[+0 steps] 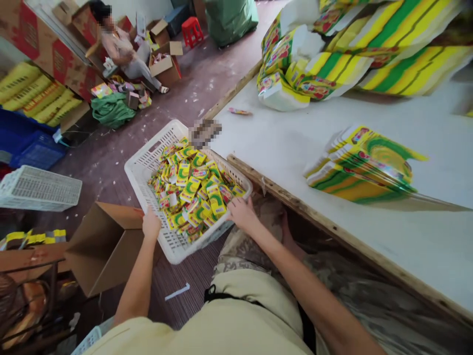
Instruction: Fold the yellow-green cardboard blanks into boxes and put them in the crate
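Spanning both hands, white basket

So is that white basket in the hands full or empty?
Fairly full: yellow packets lie heaped across most of the white basket.

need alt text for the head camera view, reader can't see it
The left hand and right hand hold a white basket filled with yellow packets. Beside it, a white table bears striped packaging; beyond, a person sits near an open cardboard box.
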A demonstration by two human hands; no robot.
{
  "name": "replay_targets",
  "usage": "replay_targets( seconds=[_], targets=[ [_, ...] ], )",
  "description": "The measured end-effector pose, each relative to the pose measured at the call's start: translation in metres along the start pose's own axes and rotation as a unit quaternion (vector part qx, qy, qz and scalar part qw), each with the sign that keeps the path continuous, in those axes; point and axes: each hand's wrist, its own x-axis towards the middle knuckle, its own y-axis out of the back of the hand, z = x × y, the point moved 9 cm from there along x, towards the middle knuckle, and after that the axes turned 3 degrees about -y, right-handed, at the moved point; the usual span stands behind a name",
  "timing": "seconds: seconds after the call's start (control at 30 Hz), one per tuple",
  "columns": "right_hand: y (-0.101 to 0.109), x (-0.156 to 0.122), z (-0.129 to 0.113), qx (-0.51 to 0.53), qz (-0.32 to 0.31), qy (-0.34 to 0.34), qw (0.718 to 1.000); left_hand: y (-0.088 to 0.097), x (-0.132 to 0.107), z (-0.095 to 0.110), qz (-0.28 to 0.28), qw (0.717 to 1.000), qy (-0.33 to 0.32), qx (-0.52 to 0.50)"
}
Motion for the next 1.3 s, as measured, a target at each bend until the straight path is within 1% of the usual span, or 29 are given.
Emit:
replay_targets(
  seconds=[0.07,0.2,0.27,0.37,0.47,0.57,0.67,0.77,0.83,0.87,0.93,1.0,1.07,1.1,1.13,1.17,1.2,1.27,1.3],
  targets=[
    [-0.002,0.0,0.0,-0.002,-0.006,-0.001,1.0,0.0,0.002,-0.001,-0.002,1.0,0.005,-0.002],
    [-0.002,0.013,-0.005,-0.011,-0.005,0.014,1.0,0.004,0.013,-0.001,-0.004,1.0,0.005,-0.01],
    [0.0,0.015,-0.007,-0.015,-0.008,0.018,1.0,0.005,0.013,-0.001,-0.013,1.0,-0.005,-0.015],
    [-0.001,0.01,-0.01,-0.016,-0.018,0.019,1.0,0.002,0.009,-0.008,-0.025,1.0,-0.006,-0.015],
    [-0.004,0.01,-0.015,-0.008,-0.012,0.023,1.0,0.0,0.011,-0.014,-0.025,1.0,-0.006,-0.008],
    [-0.008,0.013,-0.018,0.006,-0.005,0.02,1.0,0.0,0.012,-0.015,-0.026,1.0,-0.012,0.001],
    [-0.009,0.011,-0.017,0.022,0.002,0.016,1.0,0.003,0.011,-0.015,-0.021,1.0,-0.006,0.012],
    [-0.005,0.008,-0.018,0.041,0.014,0.02,0.999,0.013,0.01,-0.009,-0.004,1.0,0.005,0.029],
    [-0.002,0.004,-0.02,0.06,0.019,0.028,0.998,0.02,0.005,0.003,0.025,0.999,-0.003,0.043],
    [0.0,0.001,-0.021,0.072,0.021,0.033,0.997,0.022,0.0,0.013,0.042,0.998,-0.018,0.049],
    [0.002,-0.006,-0.023,0.098,0.024,0.039,0.994,0.019,-0.018,0.044,0.065,0.993,-0.081,0.053],
    [0.003,-0.017,-0.025,0.124,0.023,0.045,0.991,0.003,-0.043,0.085,0.057,0.981,-0.177,0.047],
    [0.002,-0.03,-0.026,0.143,0.018,0.055,0.988,-0.019,-0.067,0.127,0.025,0.96,-0.276,0.038],
    [0.001,-0.038,-0.024,0.173,0.014,0.054,0.983,-0.028,-0.074,0.143,0.011,0.95,-0.31,0.034],
    [0.0,-0.046,-0.019,0.215,0.012,0.045,0.976,-0.035,-0.076,0.155,0.002,0.943,-0.33,0.03],
    [-0.002,-0.055,-0.012,0.261,0.011,0.027,0.965,-0.038,-0.072,0.161,-0.001,0.942,-0.335,0.027],
    [-0.003,-0.065,-0.002,0.304,0.011,0.002,0.953,-0.038,-0.062,0.163,0.001,0.945,-0.326,0.025],
    [-0.006,-0.087,0.022,0.356,0.017,-0.052,0.933,-0.029,-0.031,0.153,0.015,0.959,-0.282,0.024],
    [-0.005,-0.099,0.033,0.356,0.025,-0.075,0.931,-0.022,-0.014,0.144,0.022,0.966,-0.255,0.024]
  ],
)
